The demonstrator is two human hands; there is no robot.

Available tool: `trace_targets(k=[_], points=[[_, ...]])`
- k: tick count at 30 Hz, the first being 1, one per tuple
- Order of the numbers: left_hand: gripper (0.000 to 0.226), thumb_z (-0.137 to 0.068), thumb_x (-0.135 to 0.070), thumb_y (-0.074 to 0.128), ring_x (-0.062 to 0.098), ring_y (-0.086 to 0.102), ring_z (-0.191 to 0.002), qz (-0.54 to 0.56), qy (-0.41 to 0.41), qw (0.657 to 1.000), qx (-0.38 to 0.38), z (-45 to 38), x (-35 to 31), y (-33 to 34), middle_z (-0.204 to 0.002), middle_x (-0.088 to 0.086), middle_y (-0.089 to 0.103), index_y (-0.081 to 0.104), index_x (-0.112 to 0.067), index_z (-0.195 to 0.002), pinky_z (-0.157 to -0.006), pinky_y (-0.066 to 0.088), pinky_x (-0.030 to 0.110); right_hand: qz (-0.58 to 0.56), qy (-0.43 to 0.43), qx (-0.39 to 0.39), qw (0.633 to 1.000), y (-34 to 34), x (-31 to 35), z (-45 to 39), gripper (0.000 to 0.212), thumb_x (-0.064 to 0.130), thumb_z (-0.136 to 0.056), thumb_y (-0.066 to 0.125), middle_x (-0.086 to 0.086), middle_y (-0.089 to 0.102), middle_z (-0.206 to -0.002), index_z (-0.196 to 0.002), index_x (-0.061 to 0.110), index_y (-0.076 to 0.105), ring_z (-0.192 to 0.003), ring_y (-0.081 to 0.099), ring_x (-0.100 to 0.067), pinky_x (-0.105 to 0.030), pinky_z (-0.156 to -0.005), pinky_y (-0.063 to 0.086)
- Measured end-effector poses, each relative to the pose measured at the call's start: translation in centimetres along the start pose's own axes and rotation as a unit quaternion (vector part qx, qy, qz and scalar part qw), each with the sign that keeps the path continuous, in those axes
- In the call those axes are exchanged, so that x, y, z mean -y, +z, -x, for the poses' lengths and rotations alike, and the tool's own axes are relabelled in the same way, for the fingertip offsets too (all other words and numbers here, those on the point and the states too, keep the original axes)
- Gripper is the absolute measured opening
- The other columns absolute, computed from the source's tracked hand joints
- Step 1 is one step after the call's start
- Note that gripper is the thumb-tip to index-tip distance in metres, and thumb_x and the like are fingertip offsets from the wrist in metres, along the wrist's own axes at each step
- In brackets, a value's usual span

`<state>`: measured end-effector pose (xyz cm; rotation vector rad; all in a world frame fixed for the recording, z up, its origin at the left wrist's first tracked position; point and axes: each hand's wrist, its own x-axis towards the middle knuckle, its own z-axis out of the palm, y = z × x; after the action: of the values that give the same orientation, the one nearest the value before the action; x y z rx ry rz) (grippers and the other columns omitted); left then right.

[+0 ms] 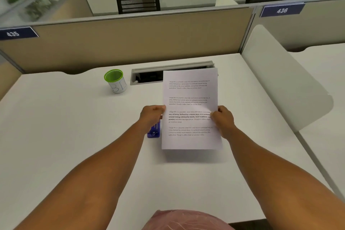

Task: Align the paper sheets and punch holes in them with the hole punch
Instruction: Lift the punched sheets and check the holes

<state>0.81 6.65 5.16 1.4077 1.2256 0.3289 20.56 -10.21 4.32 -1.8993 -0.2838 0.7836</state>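
Note:
A thin stack of printed paper sheets (190,95) is held upright above the white desk (74,117), its bottom edge lifted off the surface and casting a shadow. My left hand (152,115) grips the stack's left edge. On the opposite edge, at about the same height, my right hand (224,119) pinches the sheets. A blue hole punch (154,132) lies on the desk just left of the sheets, partly hidden under my left hand.
A green-rimmed white cup (115,81) stands at the back left of the sheets. A grey cable tray (147,76) runs along the desk's back, behind the paper. Beige partitions (130,41) close the back; a white divider (280,80) bounds the right.

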Motion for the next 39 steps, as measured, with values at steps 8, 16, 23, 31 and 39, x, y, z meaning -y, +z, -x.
trace_targets(k=[8,16,23,31,39], points=[[0.022,-0.090,-0.024,0.071,0.024,0.069,-0.100,-0.013,0.027,0.999,0.027,1.8,-0.9,0.0,-0.104,-0.001,0.073,0.068,-0.016,-0.110,-0.090,0.058,0.039,-0.026,-0.013,-0.007,1.000,-1.2,1.3,1.1,0.029,0.000,-0.079,0.043,-0.002,0.064,-0.096,-0.102,0.010,0.059,-0.085,0.061,-0.024,-0.038,-0.077,0.054],[0.026,-0.083,-0.008,0.076,0.013,0.069,-0.086,-0.049,0.101,0.993,0.017,3.1,-2.7,0.3,-0.098,-0.001,0.071,0.067,-0.014,-0.107,-0.089,0.057,0.036,-0.014,-0.068,-0.010,0.998,-2.0,3.3,1.9,0.030,-0.002,-0.080,0.045,-0.005,0.066,-0.101,-0.104,0.010,0.058,-0.086,0.065,-0.024,-0.036,-0.071,0.057],[0.015,-0.087,-0.017,0.074,0.020,0.065,-0.091,-0.067,0.162,0.983,-0.051,3.8,-4.3,1.1,-0.101,-0.001,0.069,0.062,-0.020,-0.096,-0.078,0.053,0.032,0.019,-0.184,-0.025,0.982,-2.6,5.2,2.5,0.012,0.006,-0.090,0.054,-0.004,0.064,-0.094,-0.101,0.010,0.054,-0.083,0.063,-0.019,-0.025,-0.064,0.051],[0.020,-0.087,-0.019,0.073,0.022,0.066,-0.095,-0.088,0.151,0.983,-0.057,4.2,-2.3,1.9,-0.109,0.000,0.070,0.062,-0.019,-0.105,-0.086,0.057,0.037,0.115,-0.203,-0.012,0.972,-2.4,3.0,2.9,0.028,0.010,-0.091,0.057,-0.005,0.063,-0.107,-0.118,0.010,0.053,-0.095,0.062,-0.024,-0.034,-0.077,0.054],[0.038,-0.093,-0.017,0.065,0.036,0.062,-0.110,-0.150,0.119,0.981,-0.043,4.4,-0.6,2.1,-0.130,0.011,0.064,0.059,-0.015,-0.130,-0.094,0.053,0.047,0.223,-0.181,0.036,0.957,-2.0,1.1,2.5,0.042,0.008,-0.091,0.051,-0.009,0.064,-0.125,-0.131,0.017,0.052,-0.111,0.062,-0.035,-0.042,-0.087,0.055]])
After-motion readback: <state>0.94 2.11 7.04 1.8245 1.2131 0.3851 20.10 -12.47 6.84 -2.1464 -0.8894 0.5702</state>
